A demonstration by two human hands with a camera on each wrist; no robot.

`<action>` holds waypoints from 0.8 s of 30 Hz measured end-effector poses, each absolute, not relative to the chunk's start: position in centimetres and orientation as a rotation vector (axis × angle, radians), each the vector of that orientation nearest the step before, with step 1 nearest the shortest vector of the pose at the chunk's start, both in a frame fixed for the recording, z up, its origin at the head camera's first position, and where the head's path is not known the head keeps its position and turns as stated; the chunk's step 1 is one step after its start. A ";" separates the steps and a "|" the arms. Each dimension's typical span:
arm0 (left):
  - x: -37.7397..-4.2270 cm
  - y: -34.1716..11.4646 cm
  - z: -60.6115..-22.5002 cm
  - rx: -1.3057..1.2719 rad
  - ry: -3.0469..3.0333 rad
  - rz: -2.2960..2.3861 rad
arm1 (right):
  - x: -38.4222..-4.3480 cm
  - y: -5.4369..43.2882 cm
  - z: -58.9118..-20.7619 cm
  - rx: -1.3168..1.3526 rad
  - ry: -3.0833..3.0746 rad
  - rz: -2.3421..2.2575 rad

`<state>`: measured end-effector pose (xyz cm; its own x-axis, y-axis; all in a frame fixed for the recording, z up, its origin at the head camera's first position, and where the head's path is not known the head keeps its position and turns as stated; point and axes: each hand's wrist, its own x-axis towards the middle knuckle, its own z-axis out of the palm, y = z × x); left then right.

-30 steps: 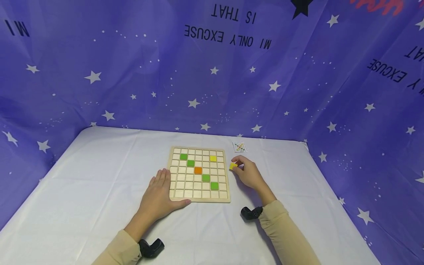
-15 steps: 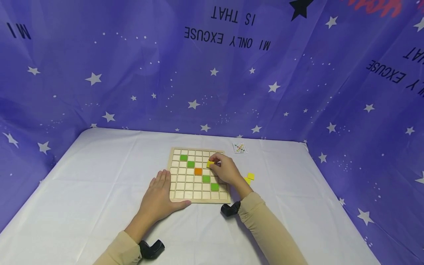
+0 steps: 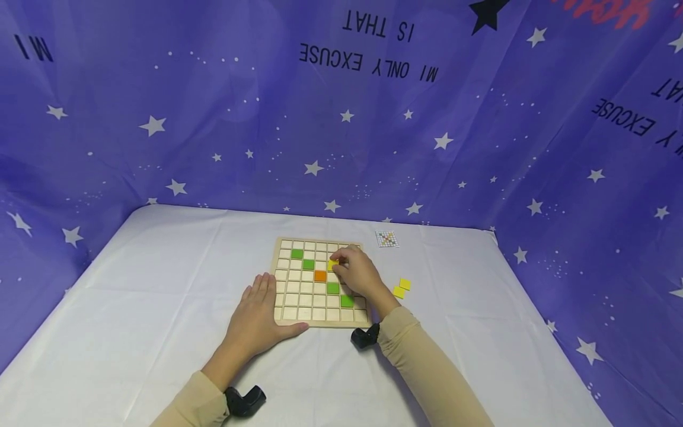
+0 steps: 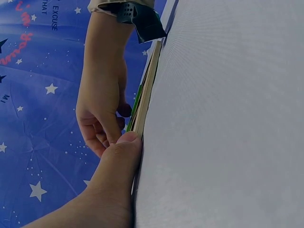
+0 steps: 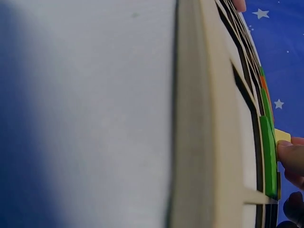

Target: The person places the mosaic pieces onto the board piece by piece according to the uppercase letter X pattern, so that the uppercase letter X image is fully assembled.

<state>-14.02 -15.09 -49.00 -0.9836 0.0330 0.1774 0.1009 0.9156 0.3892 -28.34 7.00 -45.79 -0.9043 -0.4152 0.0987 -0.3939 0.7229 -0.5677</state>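
Note:
A wooden grid board (image 3: 322,324) lies on the white table, with several green tiles (image 3: 333,288) and one orange tile (image 3: 320,276) set in its squares along a diagonal. My right hand (image 3: 360,274) pinches a yellow tile (image 3: 332,265) between thumb and fingers over a square up and right of the orange tile. In the right wrist view this yellow tile (image 5: 282,136) stands tilted above the grid. That hand covers part of the board's right side. At the left edge my left hand (image 3: 253,320) rests with straight fingers against the frame, its thumb along the front edge.
Two loose yellow tiles (image 3: 405,284) lie right of the board, near the right wrist. A small printed pattern card (image 3: 387,239) lies behind them, past the board's back right corner. A purple star-printed curtain (image 3: 240,118) hangs behind the table.
My right hand has carried the yellow tile leftward from beside the board to over the grid, then slightly farther left. The two loose yellow tiles have come into view. My left hand stays put.

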 end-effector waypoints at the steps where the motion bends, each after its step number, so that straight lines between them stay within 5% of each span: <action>1: -14.0 -15.1 -49.0 -0.102 -2.910 -0.602 | -28.3 7.0 -45.8 -0.687 2.888 -0.931; 24: -13.9 -15.1 -48.9 -0.096 -2.908 -0.626 | -26.7 11.6 -45.4 -0.646 2.926 -0.900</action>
<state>-13.89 -15.05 -48.86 -0.9843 0.0280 0.1742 0.0972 0.9101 0.4029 -26.75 11.61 -45.42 -0.9147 -0.3897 0.1068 -0.3824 0.7493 -0.5406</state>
